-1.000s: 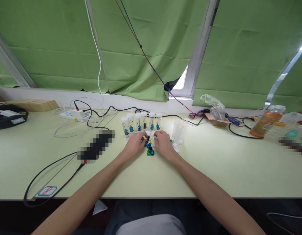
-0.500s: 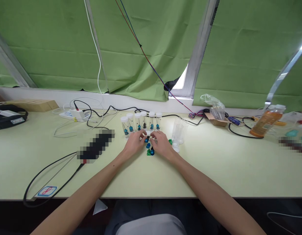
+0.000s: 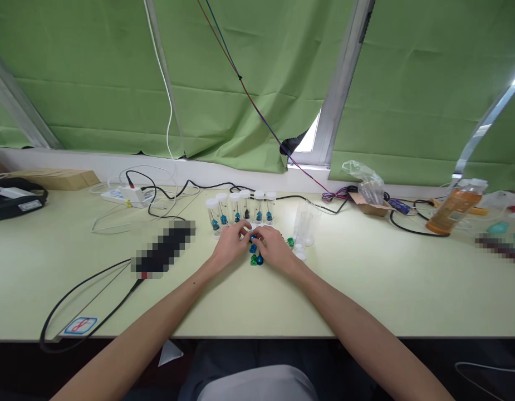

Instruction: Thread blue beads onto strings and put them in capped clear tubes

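Observation:
My left hand and my right hand meet at the middle of the table, fingers curled in toward each other. Between the fingertips shows a small shiny blue piece; whatever else they grip is too small to make out. Just in front lie another blue piece, a green piece and a dark blue piece. Behind the hands stand several clear tubes with white caps, most with blue-and-dark pieces inside. Beside my right hand sits a green piece.
Clear uncapped tubes stand to the right, with white caps by them. A blurred black device with a cable lies left. A power strip, an orange bottle and a small cardboard box are farther out.
My right hand has shifted slightly left and its fingertips have closed in on the blue piece near my left fingers. The tubes and loose pieces in front stay put.

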Motion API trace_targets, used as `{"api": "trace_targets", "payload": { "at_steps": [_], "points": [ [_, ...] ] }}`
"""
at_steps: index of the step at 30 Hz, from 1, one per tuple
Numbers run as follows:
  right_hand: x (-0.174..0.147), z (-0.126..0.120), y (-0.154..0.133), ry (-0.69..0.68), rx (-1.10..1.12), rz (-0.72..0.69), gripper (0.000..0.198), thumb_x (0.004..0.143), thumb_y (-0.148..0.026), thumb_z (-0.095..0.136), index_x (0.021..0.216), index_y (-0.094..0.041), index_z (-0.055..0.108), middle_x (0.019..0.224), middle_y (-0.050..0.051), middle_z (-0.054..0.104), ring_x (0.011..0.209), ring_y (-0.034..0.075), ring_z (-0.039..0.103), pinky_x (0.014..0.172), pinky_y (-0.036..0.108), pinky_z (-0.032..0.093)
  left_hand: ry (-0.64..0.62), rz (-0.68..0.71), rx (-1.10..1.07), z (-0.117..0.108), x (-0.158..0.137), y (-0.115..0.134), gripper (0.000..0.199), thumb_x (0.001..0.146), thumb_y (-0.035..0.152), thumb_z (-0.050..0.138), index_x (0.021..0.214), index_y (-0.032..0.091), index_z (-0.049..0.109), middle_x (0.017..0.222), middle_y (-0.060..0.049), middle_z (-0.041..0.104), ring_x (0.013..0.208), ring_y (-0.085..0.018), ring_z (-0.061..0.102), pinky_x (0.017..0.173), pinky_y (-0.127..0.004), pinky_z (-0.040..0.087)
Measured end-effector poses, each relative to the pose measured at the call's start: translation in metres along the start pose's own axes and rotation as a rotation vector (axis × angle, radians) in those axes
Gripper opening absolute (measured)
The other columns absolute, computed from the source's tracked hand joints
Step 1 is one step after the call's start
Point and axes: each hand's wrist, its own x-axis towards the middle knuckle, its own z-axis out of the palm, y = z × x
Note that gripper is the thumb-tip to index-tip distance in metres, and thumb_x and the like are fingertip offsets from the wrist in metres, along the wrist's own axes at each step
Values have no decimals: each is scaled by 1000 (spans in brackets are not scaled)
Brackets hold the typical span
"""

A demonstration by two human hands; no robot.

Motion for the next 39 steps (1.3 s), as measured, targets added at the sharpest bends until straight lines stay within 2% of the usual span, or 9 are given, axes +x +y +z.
{"api": "trace_targets", "payload": {
  "at_steps": [12,15,19,24,32,39],
  "points": [
    [2,1,4,23,-59,13,19,94,-12,43,94,-18,61,91,5,66,85,17,57,79,28,41,-36,41,-13,0,-1,4,24,88,30,46,96,21,66,75,-2,71,66,-18,62,71,-30,44],
    [2,-1,2,-4,-71,15,21,93,-11,42,94,-17,62,88,5,65,82,17,57,77,27,41,-53,60,18,0,-1,3,22,86,26,46,94,21,66,74,-1,71,68,-18,62,69,-29,43],
    [1,-2,1,-73,-132,13,22,91,-10,43,87,-16,64,80,5,64,77,17,56,72,26,39,-134,96,67,-1,-2,2,22,83,21,44,85,21,66,68,-1,67,64,-19,59,65,-30,40],
    [1,-2,1,-87,-161,16,24,92,-10,42,85,-16,64,79,5,63,76,17,55,71,26,38,-169,108,71,-1,-2,3,24,82,18,41,83,21,65,67,-2,66,62,-19,57,62,-30,39],
    [1,1,6,-66,-184,23,24,92,-10,41,86,-15,63,79,6,62,76,18,54,72,27,38,-191,110,15,-1,-3,3,27,88,26,38,91,21,64,73,-3,68,66,-19,58,66,-31,40],
    [1,1,7,-64,-196,81,23,91,-10,41,90,-15,63,84,8,62,79,19,54,74,28,39,-249,81,46,-3,-3,5,28,84,34,48,104,22,63,79,-2,70,68,-20,60,59,-30,38]
  ]
}}
